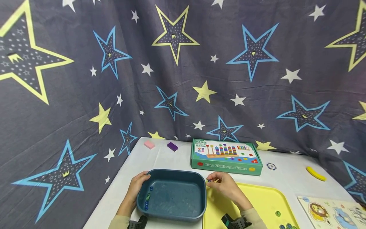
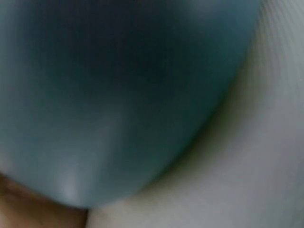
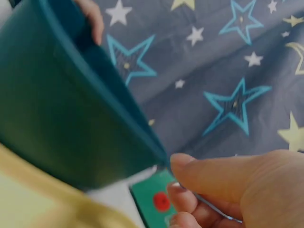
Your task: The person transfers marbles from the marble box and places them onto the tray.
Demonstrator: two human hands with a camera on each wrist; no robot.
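My left hand (image 1: 135,188) grips the left end of a dark teal plastic bin (image 1: 178,197), its thumb over the rim. Blurred, the bin's wall (image 2: 118,118) takes up much of the left wrist view. Several small blue and green marbles (image 1: 148,197) lie in a loose line along the bin's left inside. Just beyond the bin's right rim, my right hand (image 1: 226,188) pinches a small dark blue marble (image 1: 209,180) between thumb and fingers. In the right wrist view the fingertips mostly hide what they hold.
A yellow tray (image 1: 266,190) under the right forearm carries several marbles (image 1: 288,226) near its front right. Behind stand a green Ring Challenge Game box (image 1: 227,166), a pink block (image 1: 149,144) and a purple block (image 1: 172,146). Rightward lie a poker chip (image 1: 271,166), a yellow banana-shaped piece (image 1: 315,173) and an animal puzzle board (image 1: 334,211).
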